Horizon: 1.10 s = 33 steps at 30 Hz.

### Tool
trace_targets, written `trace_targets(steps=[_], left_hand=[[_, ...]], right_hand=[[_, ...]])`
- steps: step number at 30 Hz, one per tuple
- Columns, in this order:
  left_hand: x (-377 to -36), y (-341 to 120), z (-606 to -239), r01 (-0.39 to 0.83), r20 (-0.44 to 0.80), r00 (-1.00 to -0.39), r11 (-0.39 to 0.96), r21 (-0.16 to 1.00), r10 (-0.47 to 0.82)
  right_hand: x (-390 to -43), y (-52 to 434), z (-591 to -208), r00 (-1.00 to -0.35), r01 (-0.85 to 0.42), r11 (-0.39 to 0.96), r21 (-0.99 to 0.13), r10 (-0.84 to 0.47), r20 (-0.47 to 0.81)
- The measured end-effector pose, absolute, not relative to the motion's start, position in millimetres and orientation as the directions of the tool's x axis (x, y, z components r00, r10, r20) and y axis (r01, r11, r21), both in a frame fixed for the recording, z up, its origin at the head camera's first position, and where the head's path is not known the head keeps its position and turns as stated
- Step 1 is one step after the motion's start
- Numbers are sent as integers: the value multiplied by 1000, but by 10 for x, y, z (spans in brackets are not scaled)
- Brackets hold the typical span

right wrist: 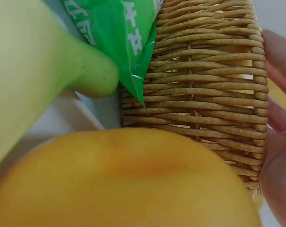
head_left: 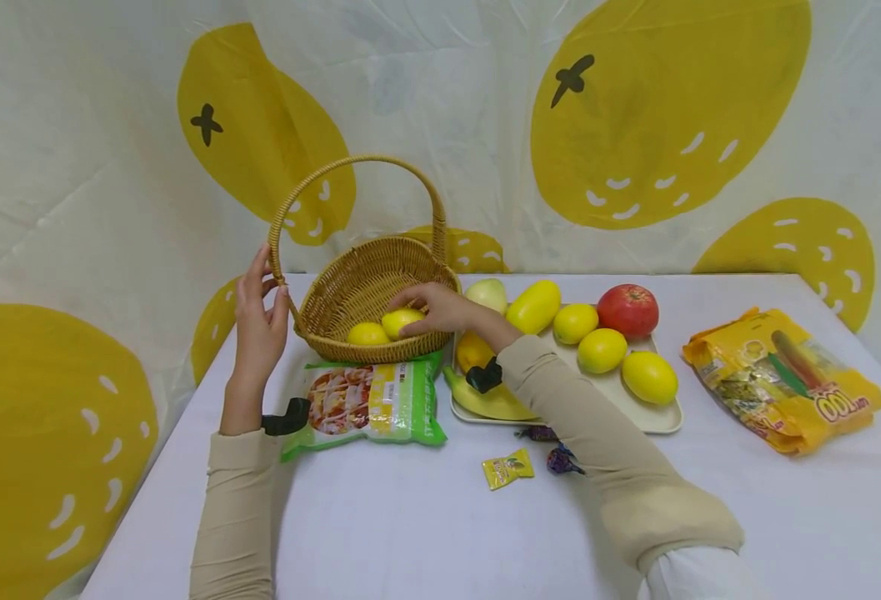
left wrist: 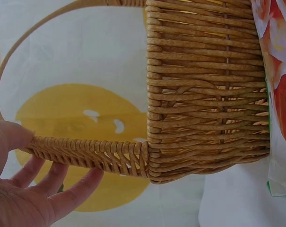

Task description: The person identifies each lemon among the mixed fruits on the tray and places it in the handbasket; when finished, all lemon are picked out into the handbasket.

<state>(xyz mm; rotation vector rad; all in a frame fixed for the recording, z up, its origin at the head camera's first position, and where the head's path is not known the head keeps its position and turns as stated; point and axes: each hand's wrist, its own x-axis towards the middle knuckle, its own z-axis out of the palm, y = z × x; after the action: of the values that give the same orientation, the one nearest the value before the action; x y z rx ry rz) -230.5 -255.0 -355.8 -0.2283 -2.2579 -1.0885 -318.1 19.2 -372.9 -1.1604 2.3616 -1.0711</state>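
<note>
A wicker basket with a tall arched handle stands at the back left of the table. My left hand holds the lower left side of that handle; in the left wrist view the thumb is on one side and the fingers on the other. My right hand reaches over the basket's right rim, its fingers on a yellow lemon inside. Another lemon lies beside it in the basket. In the right wrist view the basket wall hides the right hand's fingertips.
A green snack bag lies in front of the basket. Right of it, a white tray bears several lemons, a banana and a red fruit. Small wrapped candies lie before the tray, and an orange bag far right.
</note>
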Motion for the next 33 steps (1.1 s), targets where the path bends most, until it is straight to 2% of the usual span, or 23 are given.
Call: trace_targets(steps=[7,15,22,33], left_hand=[[-2312,-2531,-3550,402,601,-792,654,641,-102],[-2320,-2523,-3541,406,605,-790,657,636,-98],[-2311,-2513,-3556,403,607,-788,665,629,-97],[-2311,-2548,-3566,397,592,-799,646,652,-107]], right_hand=[[-3180,177,-3679,-615,-587,497,-639,-787,-47],[-3140,174,-3681,-646,-587,522,-619,-762,-30],[-3038,226,-3713,-687,-568,505,-650,-726,35],[-2871,422,-3743,-710,-534,357,-766,-682,178]])
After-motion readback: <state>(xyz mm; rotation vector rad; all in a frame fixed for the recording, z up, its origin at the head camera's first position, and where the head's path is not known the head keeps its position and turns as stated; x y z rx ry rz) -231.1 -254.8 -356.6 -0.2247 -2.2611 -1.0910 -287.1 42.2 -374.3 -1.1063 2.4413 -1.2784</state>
